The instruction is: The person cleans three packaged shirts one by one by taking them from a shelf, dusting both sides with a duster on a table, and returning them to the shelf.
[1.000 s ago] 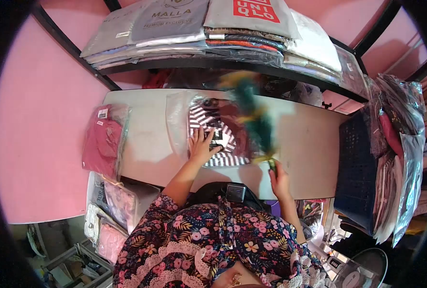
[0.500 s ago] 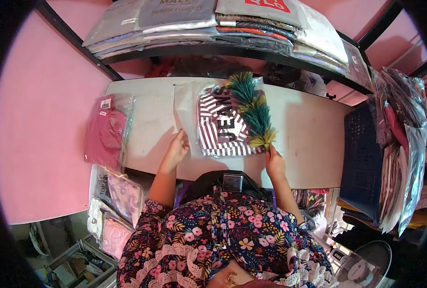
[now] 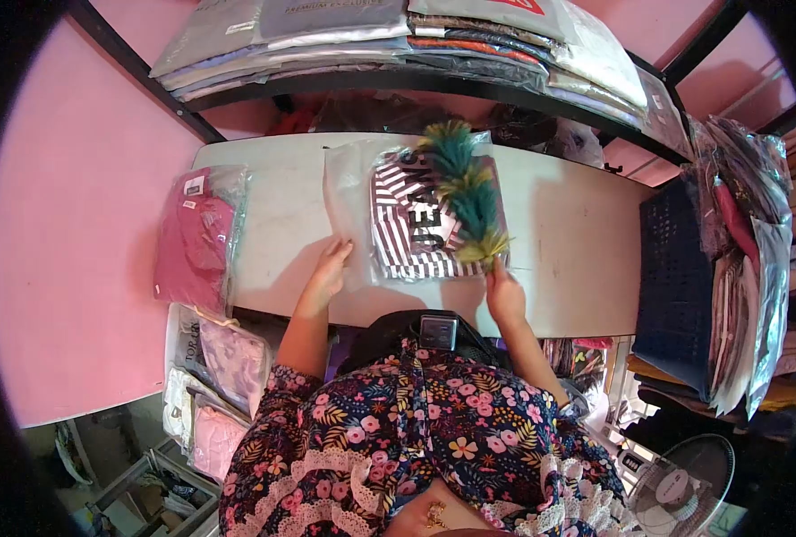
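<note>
A feather duster (image 3: 471, 201) with green and yellow plumes lies across the right part of a clear plastic bag (image 3: 349, 197) marked JEANS. Its lower end is in the closed fingers of my right hand (image 3: 506, 295); the handle itself is mostly hidden. Inside the bag is a folded striped garment (image 3: 393, 228), white and dark maroon. Beside the bag's lower left edge is my left hand (image 3: 329, 270), fingers loosely extended and seemingly empty. Whether its fingertips touch the plastic is hard to tell.
A bagged pink garment (image 3: 194, 237) lies at the left end of the white table (image 3: 568, 251). Bagged clothes (image 3: 326, 40) are stacked on a black-edged shelf behind. At right stands a blue basket (image 3: 675, 286) with packed garments; a fan (image 3: 684, 488) is lower right.
The feather duster and my right hand have shifted slightly left and up over the bag, the plumes now blurred. My left hand stays near the bag's edge. The whole view has tilted slightly.
</note>
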The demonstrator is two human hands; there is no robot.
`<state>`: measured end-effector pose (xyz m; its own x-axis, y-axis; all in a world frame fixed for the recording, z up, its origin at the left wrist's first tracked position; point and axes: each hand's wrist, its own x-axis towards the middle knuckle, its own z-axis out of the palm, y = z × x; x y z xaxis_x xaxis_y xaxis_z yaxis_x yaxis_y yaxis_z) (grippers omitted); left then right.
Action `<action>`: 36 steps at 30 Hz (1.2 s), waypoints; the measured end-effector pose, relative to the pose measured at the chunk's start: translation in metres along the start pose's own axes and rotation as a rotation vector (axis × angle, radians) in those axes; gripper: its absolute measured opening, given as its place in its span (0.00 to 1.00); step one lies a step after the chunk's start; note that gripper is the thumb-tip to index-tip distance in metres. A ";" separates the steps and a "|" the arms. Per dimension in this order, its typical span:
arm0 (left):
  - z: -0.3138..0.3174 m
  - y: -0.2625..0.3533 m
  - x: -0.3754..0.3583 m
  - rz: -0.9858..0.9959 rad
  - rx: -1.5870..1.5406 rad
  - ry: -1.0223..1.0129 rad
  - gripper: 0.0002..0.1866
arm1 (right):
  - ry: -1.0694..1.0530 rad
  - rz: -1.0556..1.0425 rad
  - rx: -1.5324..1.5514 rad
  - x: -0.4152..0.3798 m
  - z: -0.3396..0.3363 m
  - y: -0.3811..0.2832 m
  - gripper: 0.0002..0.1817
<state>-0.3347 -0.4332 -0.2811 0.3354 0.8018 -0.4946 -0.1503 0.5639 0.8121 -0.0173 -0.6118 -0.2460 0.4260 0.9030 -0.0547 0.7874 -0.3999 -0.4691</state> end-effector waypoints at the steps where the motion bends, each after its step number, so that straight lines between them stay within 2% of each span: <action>1: -0.001 0.007 -0.002 0.106 0.270 0.172 0.18 | -0.011 -0.101 0.056 -0.004 0.003 -0.001 0.24; 2: -0.016 0.007 0.003 0.113 0.271 0.172 0.18 | -0.005 -0.105 0.058 -0.005 0.000 -0.001 0.24; 4: -0.054 -0.003 0.015 0.320 0.551 0.254 0.20 | -0.090 -0.219 -0.030 -0.008 -0.013 -0.005 0.23; 5: -0.060 -0.008 0.014 0.313 0.553 0.260 0.20 | -0.037 -0.190 -0.025 -0.005 -0.008 -0.002 0.24; 6: -0.057 -0.005 0.006 0.225 0.419 0.300 0.22 | -0.046 -0.191 -0.022 -0.002 -0.007 -0.004 0.24; 7: -0.050 0.001 -0.003 0.141 0.282 0.338 0.23 | 0.010 -0.098 0.045 0.003 -0.007 -0.005 0.24; 8: -0.045 0.008 -0.015 0.135 0.280 0.347 0.23 | 0.063 -0.005 0.110 0.005 -0.006 -0.007 0.23; 9: -0.038 0.019 -0.032 0.067 0.359 0.257 0.24 | 0.052 -0.009 0.111 0.003 -0.005 -0.007 0.23; 10: -0.036 0.025 -0.041 -0.007 0.438 0.164 0.25 | -0.007 -0.121 0.106 0.002 -0.007 -0.008 0.22; 13: -0.045 0.024 -0.042 0.049 0.437 0.240 0.25 | -0.214 -0.451 0.078 -0.003 -0.010 -0.018 0.19; 14: -0.049 0.023 -0.041 0.052 0.438 0.248 0.25 | -0.216 -0.457 0.083 -0.002 -0.013 -0.024 0.19; 17: -0.075 0.008 -0.023 0.166 0.478 0.356 0.21 | -0.187 -0.308 0.009 0.004 -0.020 -0.044 0.17; 19: -0.085 0.008 -0.016 0.619 0.629 0.533 0.18 | -0.200 -0.319 0.038 0.006 -0.013 -0.044 0.17; 20: -0.088 0.008 -0.012 0.628 0.629 0.540 0.18 | -0.208 -0.328 0.069 0.010 -0.007 -0.042 0.16; 21: -0.068 0.028 -0.026 0.719 0.666 0.634 0.18 | -0.250 -0.462 0.083 0.009 -0.003 -0.035 0.16; 22: -0.050 0.044 -0.037 0.810 0.703 0.726 0.19 | -0.244 -0.464 0.087 0.007 -0.007 -0.035 0.16; 24: -0.032 0.056 -0.042 0.902 0.792 0.739 0.21 | -0.272 -0.806 0.180 0.008 -0.022 -0.039 0.16; 26: -0.010 0.059 -0.046 1.008 0.870 0.757 0.24 | -0.260 -0.744 0.142 0.010 -0.021 -0.036 0.16; 28: 0.012 0.050 -0.048 0.942 1.151 0.565 0.30 | -0.144 -0.339 0.077 0.014 -0.018 -0.037 0.15; 30: 0.025 0.040 -0.047 0.920 1.371 0.269 0.36 | -0.119 -0.170 0.064 0.019 -0.013 -0.043 0.15; 32: 0.025 0.025 -0.044 0.744 1.620 0.084 0.37 | -0.172 -0.370 0.073 0.019 -0.012 -0.041 0.15; 33: 0.022 0.022 -0.048 0.751 1.623 0.078 0.37 | -0.228 -0.448 0.059 0.018 -0.019 -0.046 0.14; 35: 0.021 0.015 -0.048 0.462 1.811 -0.032 0.36 | -0.242 -0.387 -0.004 0.025 -0.029 -0.050 0.14; 36: 0.022 0.016 -0.049 0.467 1.812 -0.044 0.36 | -0.264 -0.335 -0.061 0.031 -0.032 -0.052 0.14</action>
<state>-0.3333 -0.4675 -0.2374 0.5889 0.7878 -0.1806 0.8074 -0.5630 0.1766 -0.0314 -0.5681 -0.1953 0.0198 0.9905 -0.1358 0.8912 -0.0791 -0.4466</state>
